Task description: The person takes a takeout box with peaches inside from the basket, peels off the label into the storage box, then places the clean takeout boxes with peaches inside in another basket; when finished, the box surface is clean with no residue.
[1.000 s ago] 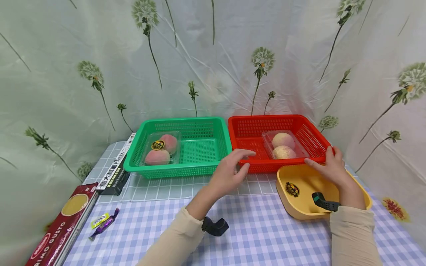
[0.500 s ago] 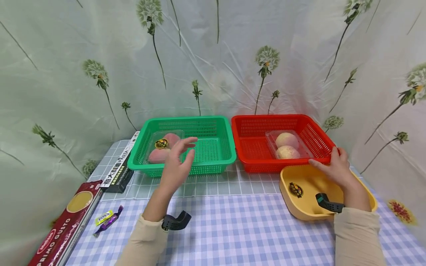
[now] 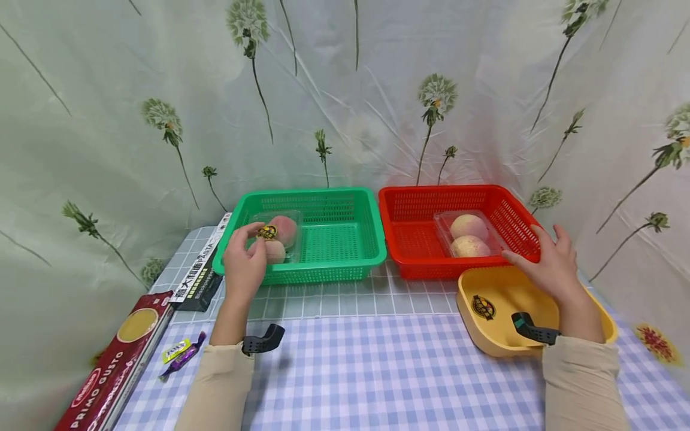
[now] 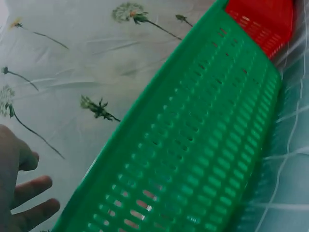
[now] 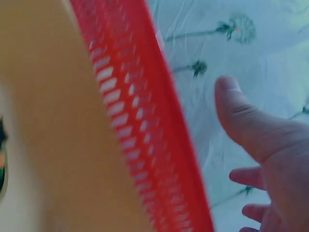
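My left hand (image 3: 242,261) hovers at the front left corner of the green basket (image 3: 323,272), fingers apart and holding nothing. Inside that basket, just beyond those fingers, lies a clear plastic box of pink peaches (image 3: 284,231) with a black and gold label, partly hidden by the hand. At the front right corner of the red basket (image 3: 426,269), my right hand (image 3: 551,266) has its fingers spread, also with nothing in it. The right wrist view shows its thumb (image 5: 236,108) apart from the red rim. Paler peaches (image 3: 469,227) sit in a clear box in the red basket.
A yellow tray (image 3: 469,308) with a round black and gold label stands under my right forearm. Along the left lie a red Primo Gusto pack (image 3: 115,359), a black pasta pack (image 3: 202,281), and yellow and purple wrapped candies (image 3: 183,357). A floral curtain (image 3: 345,90) hangs behind.
My left hand has moved left, from in front of the red basket to the green basket's left corner. My right hand has come off the red rim and spread its fingers.
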A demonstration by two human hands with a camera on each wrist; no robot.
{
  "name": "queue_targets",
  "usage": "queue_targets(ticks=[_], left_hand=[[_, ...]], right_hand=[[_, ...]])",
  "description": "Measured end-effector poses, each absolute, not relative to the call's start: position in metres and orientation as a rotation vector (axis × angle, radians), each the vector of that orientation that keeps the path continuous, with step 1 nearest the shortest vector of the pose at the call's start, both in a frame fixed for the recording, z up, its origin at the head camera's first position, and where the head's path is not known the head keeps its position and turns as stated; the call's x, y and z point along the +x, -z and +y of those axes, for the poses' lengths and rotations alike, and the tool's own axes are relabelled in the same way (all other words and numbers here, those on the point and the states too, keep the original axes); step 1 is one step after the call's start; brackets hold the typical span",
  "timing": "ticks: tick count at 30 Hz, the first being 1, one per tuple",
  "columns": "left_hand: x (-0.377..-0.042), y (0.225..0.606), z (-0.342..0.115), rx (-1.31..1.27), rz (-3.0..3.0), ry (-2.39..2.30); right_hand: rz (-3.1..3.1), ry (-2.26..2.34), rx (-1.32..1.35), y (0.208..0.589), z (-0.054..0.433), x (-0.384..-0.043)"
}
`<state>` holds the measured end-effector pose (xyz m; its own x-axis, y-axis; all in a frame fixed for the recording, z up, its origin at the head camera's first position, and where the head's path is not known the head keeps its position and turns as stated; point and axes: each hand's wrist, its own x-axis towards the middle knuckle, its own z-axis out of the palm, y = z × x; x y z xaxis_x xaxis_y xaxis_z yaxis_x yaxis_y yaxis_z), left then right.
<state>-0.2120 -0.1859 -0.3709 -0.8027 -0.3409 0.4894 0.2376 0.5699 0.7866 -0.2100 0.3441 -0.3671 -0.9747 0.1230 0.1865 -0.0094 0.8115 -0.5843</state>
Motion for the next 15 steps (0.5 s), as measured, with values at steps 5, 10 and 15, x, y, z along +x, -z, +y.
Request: queue_targets(ticks=[5, 10, 15], left_hand=[[-0.214, 0.376, -0.2, 0.139, -2.109, 1.065], [-0.214, 0.377, -0.214, 0.217, -2.043, 1.082], [-0.216, 0.38, -0.224, 0.323, -2.037, 1.209]], right_hand=[[-2.681, -0.985, 0.036, 0.35, 0.314, -0.211], [-2.599, -1.139, 0.194, 0.34, 0.277, -0.205], [-2.516, -1.304, 0.368, 0.339, 0.242, -0.203]])
